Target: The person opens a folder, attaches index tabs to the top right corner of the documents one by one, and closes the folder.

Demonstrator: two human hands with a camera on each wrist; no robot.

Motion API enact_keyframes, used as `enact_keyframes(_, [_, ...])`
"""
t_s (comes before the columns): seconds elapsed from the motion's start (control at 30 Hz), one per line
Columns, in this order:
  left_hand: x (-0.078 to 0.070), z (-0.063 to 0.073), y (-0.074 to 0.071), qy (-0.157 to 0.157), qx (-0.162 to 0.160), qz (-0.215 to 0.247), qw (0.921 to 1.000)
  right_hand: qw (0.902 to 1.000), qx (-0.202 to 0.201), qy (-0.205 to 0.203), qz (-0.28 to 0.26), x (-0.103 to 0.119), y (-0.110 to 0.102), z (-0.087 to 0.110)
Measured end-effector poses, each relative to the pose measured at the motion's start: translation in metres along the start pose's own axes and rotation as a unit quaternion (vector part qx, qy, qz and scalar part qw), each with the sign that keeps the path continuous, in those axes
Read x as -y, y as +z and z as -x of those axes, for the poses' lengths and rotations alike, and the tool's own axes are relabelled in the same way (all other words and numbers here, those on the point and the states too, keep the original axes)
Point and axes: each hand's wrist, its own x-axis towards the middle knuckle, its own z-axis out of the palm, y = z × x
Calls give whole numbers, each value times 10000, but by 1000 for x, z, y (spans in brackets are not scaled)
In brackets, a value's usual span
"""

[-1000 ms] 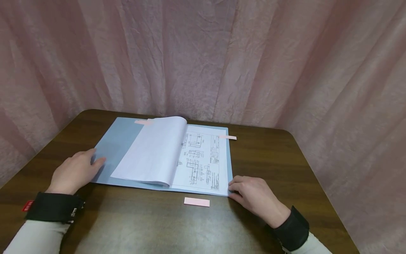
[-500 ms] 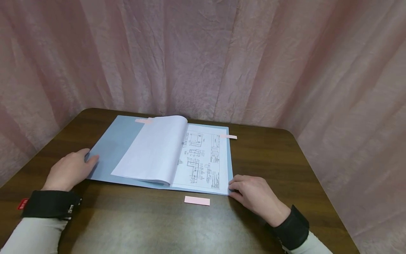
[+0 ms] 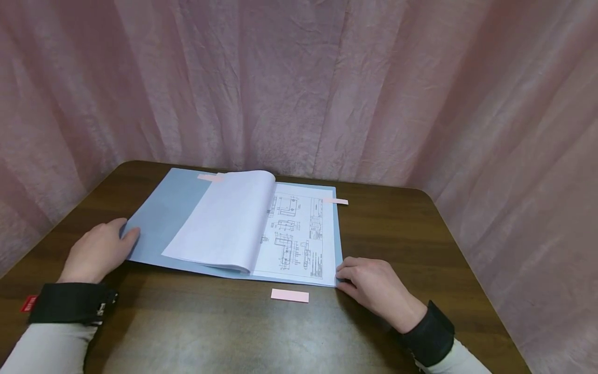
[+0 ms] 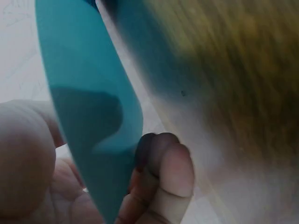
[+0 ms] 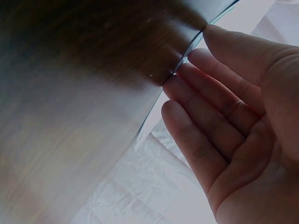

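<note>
A light blue folder [image 3: 161, 208] lies spread open on the table, seen in the head view. White pages [image 3: 224, 223] curl over toward its left side, baring a sheet with technical drawings [image 3: 299, 234] on the right. My left hand [image 3: 95, 249] grips the folder's left cover, whose near left corner is slightly raised. In the left wrist view, the cover [image 4: 88, 88] passes between the thumb side and the curled fingers [image 4: 176, 170]. At the near right corner, my right hand [image 3: 374, 288] rests with fairly straight fingers [image 5: 201, 107] and thumb touching the folder's edge.
A pink sticky-note strip [image 3: 289, 295] lies on the brown wooden table [image 3: 388, 228] in front of the folder. One pink tab [image 3: 343, 201] sticks out past the right edge; another pink strip [image 3: 208, 177] shows at the upper left. A pink curtain [image 3: 289, 88] hangs behind.
My left hand has shifted a little to the left, taking hold of the folder's left cover and lifting its near edge slightly. The right hand has stayed at the near right corner.
</note>
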Motion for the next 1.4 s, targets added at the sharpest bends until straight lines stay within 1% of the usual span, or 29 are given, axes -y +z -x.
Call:
enact_keyframes(0.1, [-4,3,-1,-26,-294,50,9996,10000,28,9,-8,0,-1,0])
enact_keyframes(0.23, [-10,7,-3,-111,-557,218,9981,10000,47,19,-22,0,-2,-1])
enact_keyframes(0.4, [-16,11,-7,-106,-1055,490,9932,10000,55,-5,-35,0,-3,-1])
enact_keyframes(0.5, [-23,14,-10,-81,-1468,642,9870,10000,72,1,-53,0,-3,0])
enact_keyframes(0.63, [-32,19,-14,11,-1966,911,9762,9999,110,21,-71,0,-3,-1])
enact_keyframes(0.73, [-40,22,-17,135,-2228,1113,9684,9999,107,7,-84,0,-4,0])
enact_keyframes(0.8, [-45,24,-20,170,-2344,1233,9641,9999,92,-7,-98,0,-4,0])
enact_keyframes(0.9, [-53,27,-25,204,-2442,1431,9589,9999,73,-36,-119,-1,-4,0])
enact_keyframes(0.97, [-58,28,-27,208,-2446,1567,9566,9999,69,-37,-121,-1,-5,1])
enact_keyframes(1.17, [-74,33,-35,178,-2310,2157,9486,9999,50,-60,-106,0,-6,2])
enact_keyframes(1.3, [-83,35,-39,211,-2184,2691,9378,9999,22,-90,-101,0,-5,2])
enact_keyframes(1.4, [-90,36,-39,315,-2192,2921,9304,9999,4,-115,-100,-1,-5,2])
